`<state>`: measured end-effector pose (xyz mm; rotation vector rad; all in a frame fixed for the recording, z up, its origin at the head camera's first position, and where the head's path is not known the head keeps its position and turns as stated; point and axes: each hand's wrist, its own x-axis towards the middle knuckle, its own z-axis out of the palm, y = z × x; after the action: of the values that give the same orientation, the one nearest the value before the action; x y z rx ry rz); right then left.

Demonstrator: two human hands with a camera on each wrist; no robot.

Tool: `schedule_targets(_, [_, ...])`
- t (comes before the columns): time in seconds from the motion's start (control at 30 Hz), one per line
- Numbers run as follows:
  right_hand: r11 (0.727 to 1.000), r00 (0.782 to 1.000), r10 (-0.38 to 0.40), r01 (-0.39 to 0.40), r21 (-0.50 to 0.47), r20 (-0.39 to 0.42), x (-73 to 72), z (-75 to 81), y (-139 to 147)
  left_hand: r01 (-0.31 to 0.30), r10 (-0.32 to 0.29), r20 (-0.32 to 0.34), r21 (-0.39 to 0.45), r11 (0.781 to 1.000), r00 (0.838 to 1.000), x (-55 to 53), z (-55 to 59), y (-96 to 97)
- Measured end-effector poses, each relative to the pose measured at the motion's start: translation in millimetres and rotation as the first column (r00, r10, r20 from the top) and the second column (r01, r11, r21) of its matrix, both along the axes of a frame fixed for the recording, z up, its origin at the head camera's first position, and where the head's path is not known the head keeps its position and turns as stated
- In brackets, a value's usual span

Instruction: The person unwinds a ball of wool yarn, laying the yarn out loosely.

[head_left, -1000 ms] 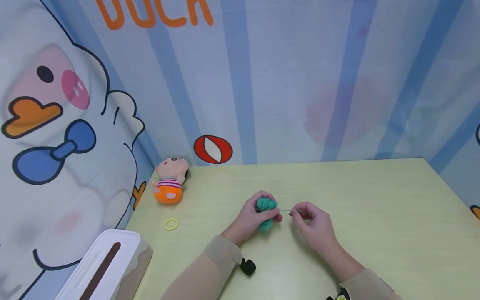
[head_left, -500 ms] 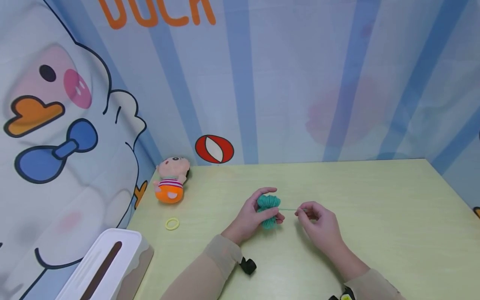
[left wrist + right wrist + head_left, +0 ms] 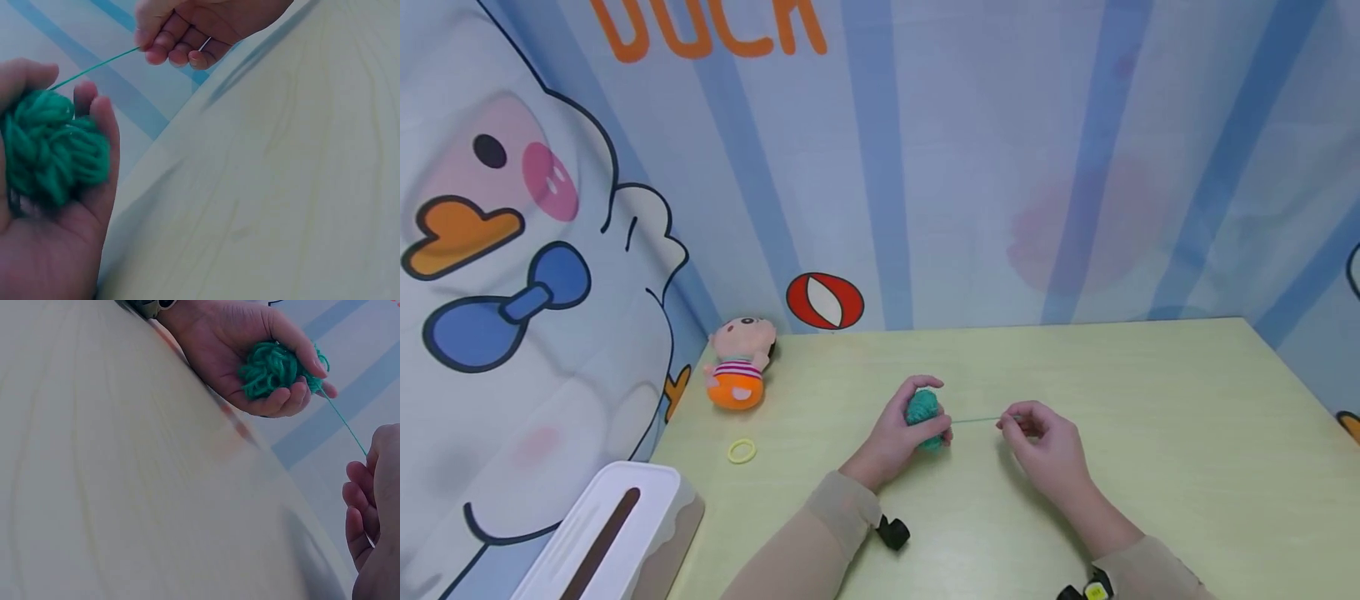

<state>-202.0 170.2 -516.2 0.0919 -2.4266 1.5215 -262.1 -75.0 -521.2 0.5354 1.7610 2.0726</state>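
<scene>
A bundle of green yarn [image 3: 922,407] is gripped in my left hand [image 3: 891,440], with the thumb laid across it and the fingers curled round behind. In the left wrist view its loose loops [image 3: 56,150] bulge between thumb and fingers. One thin strand [image 3: 345,423] runs taut from the bundle to my right hand [image 3: 1047,450], which pinches its end between thumb and forefinger. Both hands are held above the table, a short way apart. The right wrist view shows the other fingers [image 3: 359,500] of that hand curled.
A plush doll [image 3: 737,364] in orange shorts lies at the table's back left corner. Nearer is a yellow ring [image 3: 742,451]. A white box with a slotted lid [image 3: 617,517] stands at the left edge. Printed cloth [image 3: 955,167] hangs behind the pale table [image 3: 1150,400].
My right hand has drawn away to the right, and the strand between the hands has grown longer. The left hand has shifted slightly left and turned the yarn bundle a little.
</scene>
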Motion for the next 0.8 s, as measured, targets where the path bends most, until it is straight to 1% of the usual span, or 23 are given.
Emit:
schedule_targets(0.1, [1.0,1.0,-0.018,0.018,0.01,0.005,-1.3,-0.2,3.5,0.007,-0.007,-0.008,-0.001,1.0,1.0,-0.1,0.4,-0.9])
schedule_targets(0.33, [0.999,0.999,-0.034,0.034,0.013,0.006,-2.5,-0.5,11.4,-0.022,0.021,-0.013,-0.027,0.999,1.0,-2.0,0.6,-1.1])
schedule_targets(0.43, [0.999,0.999,-0.04,0.04,0.01,0.006,-1.9,-0.1,15.3,-0.029,0.029,-0.003,0.002,1.0,1.0,-3.3,-0.6,-1.1])
schedule_targets(0.57, [0.998,0.998,-0.058,0.058,0.019,0.008,0.6,0.3,22.9,-0.03,0.028,0.039,0.059,0.998,0.999,-3.3,-1.2,-1.4])
schedule_targets(0.63, [0.997,0.998,-0.066,0.066,0.03,0.01,2.4,0.1,27.2,-0.041,0.039,0.04,0.044,0.998,0.998,-2.7,-1.3,-1.7])
schedule_targets(0.73, [0.996,0.997,-0.078,0.077,0.047,0.005,4.6,-0.8,33.3,-0.071,0.071,-0.003,-0.014,0.997,0.997,-2.0,-1.4,-1.9])
schedule_targets(0.8, [0.995,0.997,-0.083,0.083,0.052,-0.002,5.4,-1.2,36.3,-0.086,0.085,-0.021,-0.038,0.996,0.996,-1.9,-1.8,-1.7])
